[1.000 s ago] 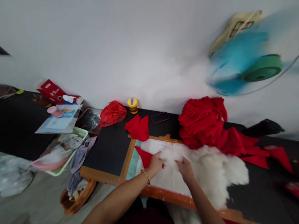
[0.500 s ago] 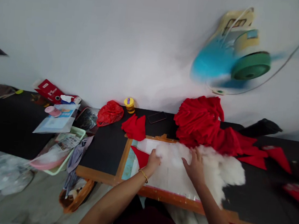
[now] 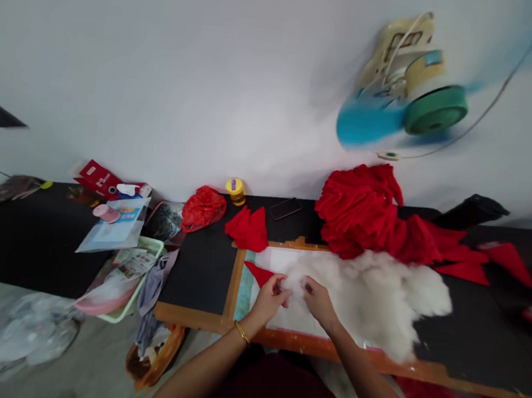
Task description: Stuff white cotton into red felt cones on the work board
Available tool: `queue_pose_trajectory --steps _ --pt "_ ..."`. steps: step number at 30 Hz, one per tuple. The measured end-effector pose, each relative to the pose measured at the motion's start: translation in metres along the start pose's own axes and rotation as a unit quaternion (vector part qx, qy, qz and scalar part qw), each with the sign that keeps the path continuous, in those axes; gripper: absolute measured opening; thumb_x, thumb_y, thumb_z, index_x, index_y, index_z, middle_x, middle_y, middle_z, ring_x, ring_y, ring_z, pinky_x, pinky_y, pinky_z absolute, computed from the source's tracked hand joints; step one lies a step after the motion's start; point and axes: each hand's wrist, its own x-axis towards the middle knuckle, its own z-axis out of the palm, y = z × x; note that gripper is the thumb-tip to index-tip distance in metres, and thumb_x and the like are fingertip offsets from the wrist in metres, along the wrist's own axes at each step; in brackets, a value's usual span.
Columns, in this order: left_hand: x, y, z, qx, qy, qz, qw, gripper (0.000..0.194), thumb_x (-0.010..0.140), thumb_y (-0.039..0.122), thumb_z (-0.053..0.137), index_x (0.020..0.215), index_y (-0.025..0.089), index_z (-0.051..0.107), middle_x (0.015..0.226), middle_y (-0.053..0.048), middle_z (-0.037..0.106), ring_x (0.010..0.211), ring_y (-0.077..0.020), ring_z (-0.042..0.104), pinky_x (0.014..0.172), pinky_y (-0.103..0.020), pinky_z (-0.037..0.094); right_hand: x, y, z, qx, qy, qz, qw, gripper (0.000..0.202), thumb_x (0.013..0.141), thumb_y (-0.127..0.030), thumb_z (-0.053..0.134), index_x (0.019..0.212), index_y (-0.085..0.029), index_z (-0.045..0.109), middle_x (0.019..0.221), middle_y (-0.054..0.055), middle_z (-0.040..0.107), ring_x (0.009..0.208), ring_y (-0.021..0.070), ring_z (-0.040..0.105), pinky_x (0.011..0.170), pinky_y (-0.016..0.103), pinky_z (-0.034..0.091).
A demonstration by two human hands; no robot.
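Between my hands is a tuft of white stuffing (image 3: pixel 293 283), above a pale board on the table. My left hand (image 3: pixel 271 298), with a gold bangle at the wrist, pinches the left side of the tuft. My right hand (image 3: pixel 319 301) has its fingers closed on the right side. A red pointed fabric piece (image 3: pixel 258 273) shows just beyond my left hand, partly hidden by it. To the right of my right hand spreads a big heap of white stuffing (image 3: pixel 389 294).
Behind the stuffing lies a large pile of red fabric (image 3: pixel 357 212). A phone (image 3: pixel 286 209), a yellow-lidded jar (image 3: pixel 236 191) and a red plastic bag (image 3: pixel 203 209) line the back. Left stands a green basket (image 3: pixel 159 248). A wall fan (image 3: pixel 434 109) spins above.
My right hand has come left from the stuffing heap towards my left hand, its spread fingers now closed on stuffing. The camera view has shifted slightly.
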Motion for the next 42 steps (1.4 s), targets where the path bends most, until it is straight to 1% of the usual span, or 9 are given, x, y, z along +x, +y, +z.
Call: queue_pose_trajectory --steps 9,15,19,23,28,32,35,38,42 --pt "-0.003 0.011 -0.054 0.067 0.05 0.047 0.995 0.005 0.072 0.021 0.071 0.075 0.017 0.069 0.067 0.001 0.06 0.064 -0.0142 0.053 0.065 -0.025 0.043 -0.002 -0.011 0.008 -0.021 0.067 -0.023 0.997 0.028 0.084 -0.043 0.045 0.079 -0.02 0.061 0.079 0.007 0.066 0.073 0.0215 0.061 0.071 0.033 0.049" --pt "-0.015 0.02 -0.048 0.092 0.001 0.112 0.989 0.032 0.063 0.016 0.077 0.095 0.02 0.073 0.104 -0.006 0.067 0.096 -0.0213 0.058 0.089 -0.03 0.045 -0.009 -0.03 0.033 0.015 0.028 -0.07 0.997 0.024 0.08 -0.035 0.05 0.089 -0.018 0.064 0.13 0.018 0.061 0.091 0.0228 0.066 0.076 0.034 0.053" --pt "-0.015 0.019 -0.047 0.17 0.001 0.097 0.981 0.005 0.07 0.017 0.066 0.074 0.016 0.069 0.075 -0.001 0.06 0.075 -0.0169 0.054 0.074 -0.028 0.044 -0.021 -0.042 0.048 0.05 0.03 -0.085 0.995 0.021 0.08 -0.032 0.053 0.093 -0.02 0.064 0.101 0.01 0.071 0.086 0.0221 0.065 0.073 0.031 0.052" --pt "-0.01 0.02 -0.066 0.168 0.03 0.093 0.981 0.012 0.075 0.024 0.062 0.069 0.015 0.067 0.076 -0.002 0.06 0.077 -0.0169 0.053 0.072 -0.027 0.041 -0.025 -0.036 0.045 0.083 0.115 -0.009 0.99 0.022 0.083 -0.043 0.052 0.08 -0.022 0.057 0.073 0.003 0.066 0.067 0.0194 0.06 0.065 0.03 0.048" --pt "-0.011 0.023 -0.082 0.164 0.038 0.057 0.984 0.018 0.075 0.03 0.062 0.073 0.014 0.068 0.061 0.001 0.052 0.059 -0.0128 0.045 0.056 -0.023 0.034 -0.019 -0.032 0.032 0.083 0.132 0.0 0.988 0.025 0.079 -0.046 0.056 0.082 -0.021 0.057 0.073 0.003 0.064 0.067 0.0192 0.059 0.066 0.031 0.047" --pt "-0.011 0.022 -0.071 0.139 -0.024 0.027 0.99 0.043 0.07 0.024 0.063 0.112 0.015 0.067 0.06 0.005 0.054 0.047 -0.0088 0.039 0.049 -0.021 0.031 -0.019 -0.045 0.037 0.092 0.027 -0.008 0.995 0.047 0.076 -0.038 0.056 0.119 -0.018 0.057 0.071 -0.002 0.064 0.06 0.0162 0.057 0.061 0.027 0.045" --pt "-0.008 0.021 -0.063 0.132 -0.046 0.043 0.989 0.031 0.065 0.019 0.065 0.096 0.015 0.072 0.066 0.002 0.061 0.057 -0.0113 0.049 0.055 -0.021 0.037 -0.021 -0.05 0.046 0.083 -0.041 0.001 0.996 0.037 0.072 -0.037 0.055 0.102 -0.019 0.067 0.07 0.0 0.067 0.062 0.0175 0.058 0.06 0.027 0.046" --pt "-0.003 0.023 -0.069 0.135 -0.016 0.053 0.989 0.012 0.067 0.02 0.064 0.077 0.015 0.069 0.064 0.001 0.06 0.061 -0.0124 0.05 0.057 -0.022 0.036 -0.022 -0.045 0.045 0.061 -0.002 0.015 0.998 0.03 0.076 -0.044 0.053 0.077 -0.02 0.069 0.069 0.003 0.069 0.066 0.0207 0.06 0.063 0.03 0.047" --pt "0.001 0.026 -0.089 0.129 0.02 0.037 0.991 0.013 0.073 0.027 0.063 0.077 0.015 0.067 0.053 0.004 0.05 0.05 -0.0102 0.043 0.05 -0.021 0.031 -0.021 -0.041 0.025 0.077 0.066 0.053 0.993 0.042 0.08 -0.054 0.051 0.086 -0.018 0.073 0.083 0.008 0.074 0.077 0.0266 0.064 0.072 0.034 0.048"
